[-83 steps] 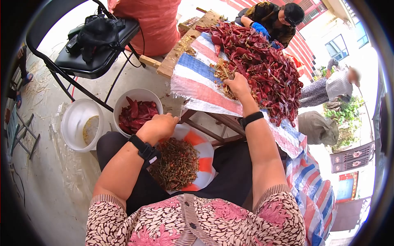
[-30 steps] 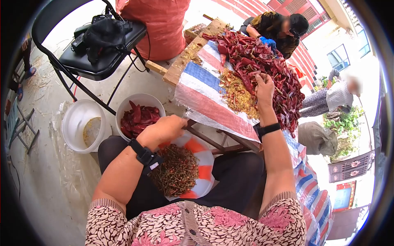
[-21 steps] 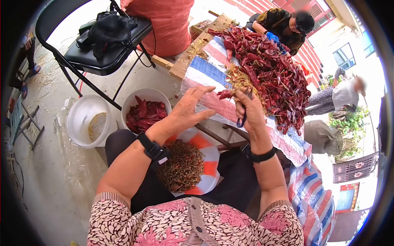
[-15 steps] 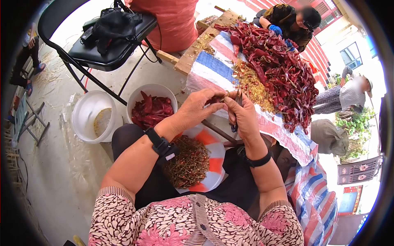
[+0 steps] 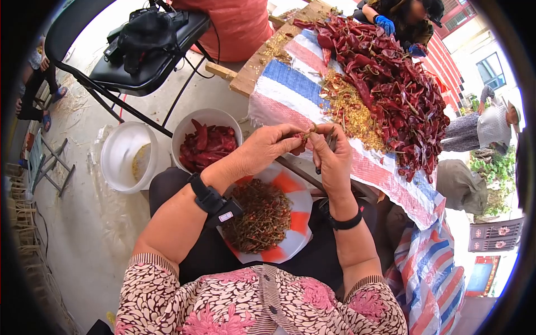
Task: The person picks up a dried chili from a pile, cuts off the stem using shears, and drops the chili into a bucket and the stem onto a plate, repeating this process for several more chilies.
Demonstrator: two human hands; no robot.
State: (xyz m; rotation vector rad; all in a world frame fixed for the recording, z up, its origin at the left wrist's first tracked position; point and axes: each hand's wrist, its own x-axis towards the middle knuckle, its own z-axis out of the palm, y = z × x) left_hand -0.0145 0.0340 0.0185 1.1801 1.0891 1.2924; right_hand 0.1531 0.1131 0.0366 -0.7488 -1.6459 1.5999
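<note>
My left hand (image 5: 267, 146) is closed on a dried red chili pepper (image 5: 302, 146), which its fingers mostly hide. Close beside it, my right hand (image 5: 334, 164) grips a small pair of scissors (image 5: 333, 140), blades upward. Thumb and finger of that hand pinch at the chili's stem end (image 5: 314, 130). Below the hands, on my lap, a white and orange basin (image 5: 301, 222) holds a heap of cut stems (image 5: 259, 218). A white bucket (image 5: 177, 129) with whole red chilies (image 5: 207, 146) stands left of my forearm.
A big pile of dried chilies (image 5: 385, 89) lies on a striped woven sheet (image 5: 290, 81) over a wooden table (image 5: 245, 78), with yellow seeds (image 5: 352, 106). A co-worker's blue-gloved hand (image 5: 385, 23) is behind it. At left are a white tub (image 5: 125, 167) and a folding chair (image 5: 125, 78).
My hands remain together at the chili, with the fingers slightly shifted around its stem end. The scissors have turned a little in my right hand. The whole view has shifted slightly.
</note>
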